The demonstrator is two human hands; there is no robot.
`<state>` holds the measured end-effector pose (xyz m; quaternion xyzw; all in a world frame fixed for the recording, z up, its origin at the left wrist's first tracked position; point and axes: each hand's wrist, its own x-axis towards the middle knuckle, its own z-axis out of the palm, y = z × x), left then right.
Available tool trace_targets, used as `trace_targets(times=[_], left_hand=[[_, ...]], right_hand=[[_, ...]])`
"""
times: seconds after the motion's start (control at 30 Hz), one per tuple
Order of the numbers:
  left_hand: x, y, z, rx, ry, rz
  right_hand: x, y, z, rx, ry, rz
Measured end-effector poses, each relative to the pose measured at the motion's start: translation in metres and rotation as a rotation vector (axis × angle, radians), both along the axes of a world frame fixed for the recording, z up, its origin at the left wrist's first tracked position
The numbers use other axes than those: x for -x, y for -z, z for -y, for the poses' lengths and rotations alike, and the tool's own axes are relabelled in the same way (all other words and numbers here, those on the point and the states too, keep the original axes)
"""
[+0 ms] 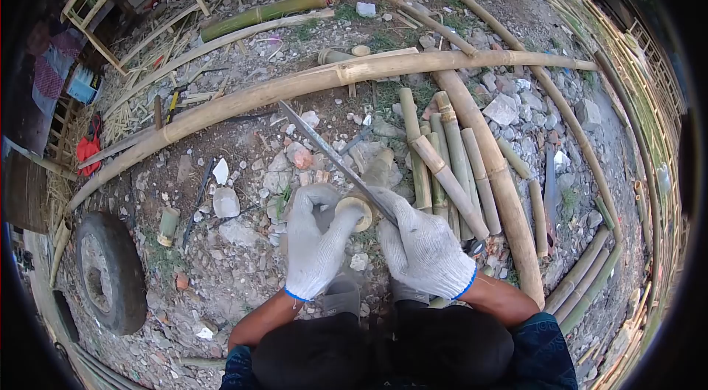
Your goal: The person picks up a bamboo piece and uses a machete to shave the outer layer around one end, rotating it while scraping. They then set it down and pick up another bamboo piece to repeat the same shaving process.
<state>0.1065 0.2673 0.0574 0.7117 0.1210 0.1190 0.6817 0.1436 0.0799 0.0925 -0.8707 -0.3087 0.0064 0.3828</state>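
Note:
Wearing a white knit glove with a blue cuff, my left hand [316,242] is closed around a short piece of bamboo [362,214], its pale round cut end facing up toward me. My right hand [426,244], gloved the same way, grips a machete [321,145] at its lower end. The long grey blade slants up and to the left, passing across the bamboo close beside my left fingers. Much of the bamboo piece is hidden by the gloves and blade. Both hands are low in front of my knees.
Cut bamboo lengths [459,161] lie in a bundle on the right, beside a thick bamboo pole [483,128]. A long pole [273,90] crosses ahead of me. An old tyre [127,272] lies on the left. Stony rubble covers the ground; a person [55,69] is at the left edge.

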Motion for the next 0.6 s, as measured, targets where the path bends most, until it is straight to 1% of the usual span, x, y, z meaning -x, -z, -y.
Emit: trace_targets(times=[0.03, 0.1, 0.13, 0.23, 0.27, 0.37, 0.4, 0.5, 0.53, 0.6], left_hand=[[-0.001, -0.004, 0.001, 0.017, -0.013, 0.002], [-0.009, 0.005, -0.006, -0.014, -0.022, 0.049], [-0.005, 0.010, -0.009, -0.028, -0.028, 0.044], [-0.003, 0.006, -0.006, -0.044, -0.004, 0.016], [-0.003, 0.002, -0.005, -0.032, 0.018, -0.002], [-0.004, 0.006, -0.008, 0.011, -0.003, 0.051], [-0.007, 0.007, -0.011, -0.060, -0.023, 0.066], [-0.004, 0.008, -0.011, 0.057, 0.011, 0.048], [-0.004, 0.010, -0.011, 0.037, 0.023, 0.024], [-0.004, 0.009, -0.010, 0.001, 0.025, 0.052]], right_hand=[[0.001, 0.003, 0.001, 0.038, 0.019, -0.036], [-0.005, 0.007, 0.002, 0.117, 0.049, -0.098], [-0.004, 0.009, 0.002, 0.011, 0.053, 0.009], [0.000, -0.016, 0.001, -0.025, 0.005, 0.008], [-0.005, -0.002, 0.000, -0.030, -0.031, 0.048], [-0.015, 0.010, 0.004, 0.167, 0.050, -0.248], [-0.013, 0.009, 0.004, 0.144, 0.062, -0.175], [-0.005, -0.006, 0.003, -0.078, -0.011, 0.041], [-0.003, -0.009, 0.002, -0.090, -0.042, 0.044], [-0.005, 0.004, 0.001, 0.031, -0.020, -0.053]])
